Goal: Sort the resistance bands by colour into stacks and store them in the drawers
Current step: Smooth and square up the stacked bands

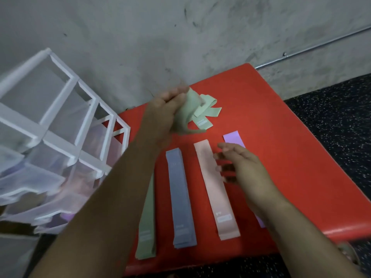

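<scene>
On the red bench [281,137] lie four flat stacks of bands side by side: green [147,227], blue [181,197], pink [215,183] and purple [233,138]. My left hand [162,115] grips a light green band [185,113], lifted off a small loose heap of green bands [208,111] at the back of the bench. My right hand [241,165] hovers with loosely spread fingers over the pink and purple stacks, holding nothing and hiding most of the purple one.
A white-framed unit of translucent drawers [50,137] stands left of the bench, several drawers pulled out with pale bands inside. A grey concrete wall [180,37] is behind. Dark speckled floor [341,121] lies to the right.
</scene>
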